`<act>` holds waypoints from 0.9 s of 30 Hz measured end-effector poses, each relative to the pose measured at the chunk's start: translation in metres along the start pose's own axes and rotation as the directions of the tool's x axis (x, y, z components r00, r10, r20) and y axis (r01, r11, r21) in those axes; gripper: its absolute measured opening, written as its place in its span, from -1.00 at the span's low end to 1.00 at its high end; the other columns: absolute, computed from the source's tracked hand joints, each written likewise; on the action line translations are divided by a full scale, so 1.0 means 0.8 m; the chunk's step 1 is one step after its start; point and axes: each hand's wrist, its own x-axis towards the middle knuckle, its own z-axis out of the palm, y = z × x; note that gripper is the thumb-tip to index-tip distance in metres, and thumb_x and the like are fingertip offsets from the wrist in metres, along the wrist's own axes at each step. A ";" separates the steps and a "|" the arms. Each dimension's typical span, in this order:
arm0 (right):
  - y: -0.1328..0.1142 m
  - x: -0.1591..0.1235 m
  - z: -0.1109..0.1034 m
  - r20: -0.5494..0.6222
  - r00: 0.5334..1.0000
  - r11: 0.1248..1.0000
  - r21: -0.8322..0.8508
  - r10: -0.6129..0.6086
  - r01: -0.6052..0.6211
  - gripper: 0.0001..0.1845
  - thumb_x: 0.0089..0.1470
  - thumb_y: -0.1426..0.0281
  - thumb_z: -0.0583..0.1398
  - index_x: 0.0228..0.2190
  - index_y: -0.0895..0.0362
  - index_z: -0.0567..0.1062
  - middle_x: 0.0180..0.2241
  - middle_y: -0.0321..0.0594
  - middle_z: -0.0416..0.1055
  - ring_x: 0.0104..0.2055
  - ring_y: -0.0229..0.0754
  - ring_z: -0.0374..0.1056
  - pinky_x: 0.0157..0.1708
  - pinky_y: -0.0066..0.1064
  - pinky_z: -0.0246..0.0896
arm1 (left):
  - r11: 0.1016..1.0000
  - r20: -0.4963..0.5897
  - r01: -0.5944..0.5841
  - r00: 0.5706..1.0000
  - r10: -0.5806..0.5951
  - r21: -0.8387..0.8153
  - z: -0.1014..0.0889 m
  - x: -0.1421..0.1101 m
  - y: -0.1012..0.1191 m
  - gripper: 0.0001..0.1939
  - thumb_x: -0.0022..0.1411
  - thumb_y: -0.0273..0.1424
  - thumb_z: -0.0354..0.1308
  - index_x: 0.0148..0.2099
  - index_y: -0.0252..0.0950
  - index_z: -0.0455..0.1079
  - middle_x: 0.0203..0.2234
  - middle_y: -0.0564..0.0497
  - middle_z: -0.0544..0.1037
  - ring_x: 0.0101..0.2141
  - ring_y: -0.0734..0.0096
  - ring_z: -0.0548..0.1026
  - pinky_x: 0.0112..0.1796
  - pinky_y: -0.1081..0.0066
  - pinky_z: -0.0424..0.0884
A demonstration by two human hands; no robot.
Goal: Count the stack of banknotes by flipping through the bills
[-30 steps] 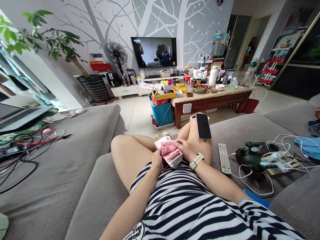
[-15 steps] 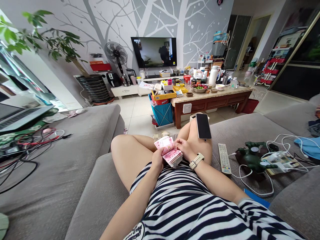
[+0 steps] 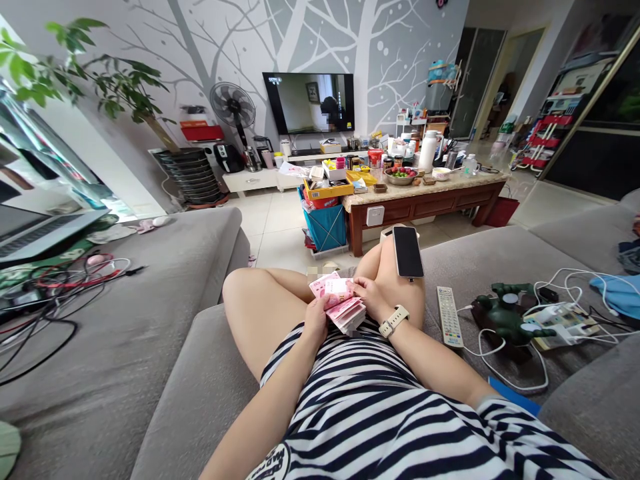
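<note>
A thick, folded stack of pink banknotes rests over my lap, its free ends fanned toward me. My left hand grips the stack along its left side, thumb on top. At the right edge, the fingers of my right hand are closed on the notes near the bend; whether they pinch one note or several I cannot make out. A pale watch circles my right wrist. Just beyond that hand, a phone with a dark screen lies on my right thigh.
Right of my leg on the grey sofa lie a remote control, a dark green figure and white cables. Black and red cables tangle at left. Ahead stands a cluttered coffee table beside a blue bin.
The upper notes have shifted in my hands, and more of a white patch shows at the bend. My right fingers have moved slightly. The television picture has changed.
</note>
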 end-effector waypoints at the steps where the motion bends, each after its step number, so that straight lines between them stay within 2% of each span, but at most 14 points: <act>1: -0.001 0.000 0.000 -0.002 1.000 1.000 -0.006 -0.006 0.006 -0.64 -0.13 0.11 0.27 -0.56 0.14 0.34 -0.58 -0.35 0.24 -0.49 -0.29 0.11 -0.45 -0.43 0.05 | 1.000 -0.007 -0.002 1.000 0.001 -0.019 -0.001 0.002 -0.002 -0.78 0.01 -0.39 0.21 -0.28 -0.43 0.49 -0.39 -0.16 0.60 -0.29 0.12 0.57 -0.17 0.20 0.46; 8: -0.007 -0.002 0.001 -0.022 1.000 0.997 -0.070 -0.021 0.020 -0.60 -0.15 0.05 0.27 -0.56 0.13 0.37 -0.58 -0.32 0.28 -0.46 -0.25 0.16 -0.41 -0.40 0.09 | 0.994 -0.026 0.000 1.000 -0.003 -0.111 -0.004 0.011 -0.009 -0.75 0.12 -0.39 0.10 -0.20 -0.42 0.48 -0.33 -0.16 0.61 -0.22 0.15 0.57 -0.13 0.22 0.47; 20: -0.009 -0.004 0.001 -0.007 1.000 0.999 -0.051 -0.006 0.005 -0.61 -0.13 0.05 0.26 -0.52 0.14 0.40 -0.57 -0.31 0.30 -0.45 -0.24 0.18 -0.42 -0.40 0.08 | 0.999 -0.002 -0.035 0.999 0.035 -0.035 -0.009 0.014 -0.012 -0.75 0.02 -0.45 0.10 -0.24 -0.41 0.50 -0.37 -0.13 0.61 -0.21 0.14 0.56 -0.18 0.26 0.49; 27: -0.011 -0.005 0.002 -0.014 1.000 0.999 -0.047 -0.006 0.006 -0.59 -0.13 0.03 0.26 -0.54 0.13 0.38 -0.58 -0.30 0.31 -0.47 -0.24 0.18 -0.44 -0.39 0.08 | 0.999 0.023 -0.012 1.000 0.013 -0.035 -0.006 0.010 -0.008 -0.76 -0.01 -0.47 0.11 -0.26 -0.40 0.50 -0.38 -0.11 0.61 -0.21 0.13 0.56 -0.18 0.28 0.48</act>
